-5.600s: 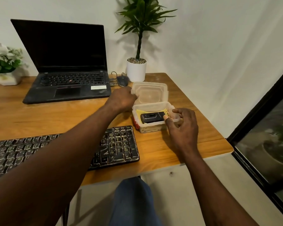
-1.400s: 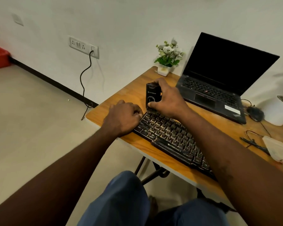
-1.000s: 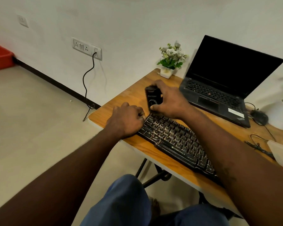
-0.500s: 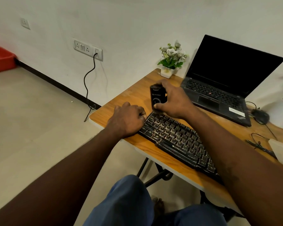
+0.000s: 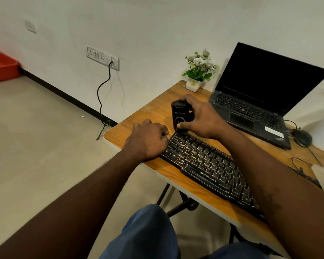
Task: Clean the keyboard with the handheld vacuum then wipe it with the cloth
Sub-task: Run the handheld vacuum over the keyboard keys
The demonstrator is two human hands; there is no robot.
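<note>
Desk (image 5: 153, 113) is carrying an open laptop (image 5: 266, 86) at the rear and a black keyboard (image 5: 209, 165) along its near edge. Left hand (image 5: 148, 141), fingers curled, is resting against the keyboard's left end; whether it is gripping cannot be told. Right hand (image 5: 200, 118) is wrapping its fingers round the vacuum (image 5: 180, 114), standing it upright on the keyboard's far-left corner

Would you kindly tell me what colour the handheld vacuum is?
Black, with pale lettering on its side; the head view shows the vacuum best.
</note>
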